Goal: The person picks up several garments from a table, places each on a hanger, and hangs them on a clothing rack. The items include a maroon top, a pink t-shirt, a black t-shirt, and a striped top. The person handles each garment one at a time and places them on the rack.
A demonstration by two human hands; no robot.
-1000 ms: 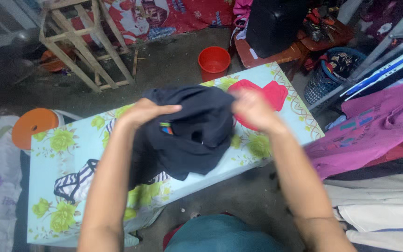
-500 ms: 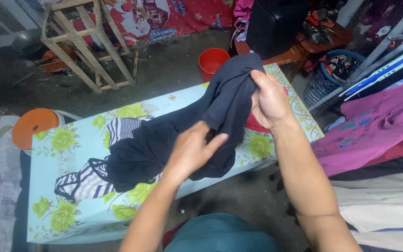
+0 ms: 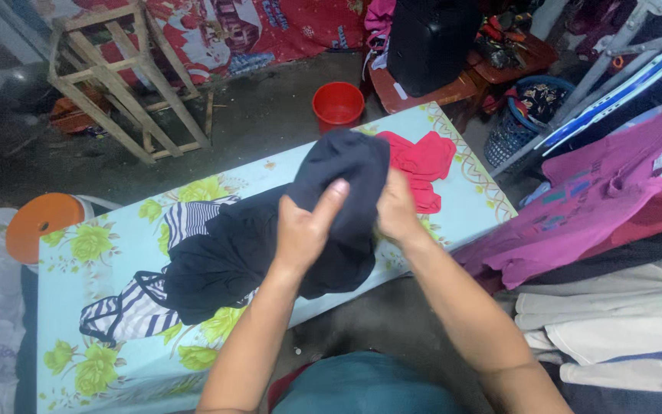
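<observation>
At frame centre, the left hand [image 3: 304,230] and right hand [image 3: 396,215] both have their fingers closed on a dark navy garment [image 3: 270,238], bunched above the flowered surface [image 3: 78,307]. Beneath it lies a striped cloth [image 3: 136,310]; farther, a red garment [image 3: 423,161] and red bucket [image 3: 338,103].

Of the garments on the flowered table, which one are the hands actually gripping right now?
The dark navy garment: left hand and right hand both clutch its raised end. The striped garment lies partly under it, and the red garment lies beyond, both untouched.
</observation>
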